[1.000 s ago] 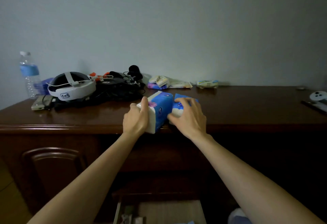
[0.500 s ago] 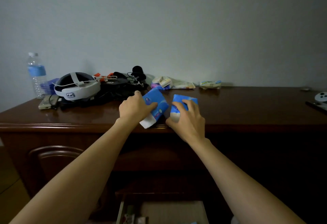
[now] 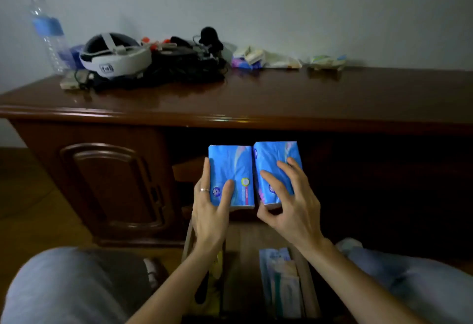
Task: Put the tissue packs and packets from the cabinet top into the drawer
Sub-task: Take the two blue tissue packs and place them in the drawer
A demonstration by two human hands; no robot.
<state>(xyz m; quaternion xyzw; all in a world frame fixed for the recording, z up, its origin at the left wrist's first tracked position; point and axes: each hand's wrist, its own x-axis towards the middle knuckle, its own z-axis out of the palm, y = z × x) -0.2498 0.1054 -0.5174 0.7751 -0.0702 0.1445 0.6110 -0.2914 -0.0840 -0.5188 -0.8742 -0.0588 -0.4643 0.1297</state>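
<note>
Cabinet point(image 3: 107, 170): dark wood, glossy tabletop point(image 3: 281, 98), panelled door at left.

Drawer point(image 3: 245, 259): pulled open below the tabletop, wooden floor visible; pale packets point(image 3: 281, 287) already lie at its right side.

Headset point(image 3: 115, 57): white and black, on the tabletop's far left beside a tangle of black cables point(image 3: 184, 67) and a water bottle point(image 3: 47, 31), blue label unreadable.

Left tissue pack point(image 3: 230, 172): blue wrapper, small round logo and a pink strip of print, too small to read. Left hand point(image 3: 208, 211) grips it, fingers wrapped round its left edge, thumb on its face. Held above the drawer's rear.

Right tissue pack point(image 3: 275, 167): same blue wrapper, touching its twin. Right hand point(image 3: 289, 208) grasps it, fingers spread over the face, thumb beneath.

Remaining packets point(image 3: 258, 58): a small heap by the wall, another small packet point(image 3: 326, 61) further right; not yet moved.

Risk: soft wrappers may slip from a partial grip; two packs lowered together could jam against the drawer sides or crush what lies inside.
</note>
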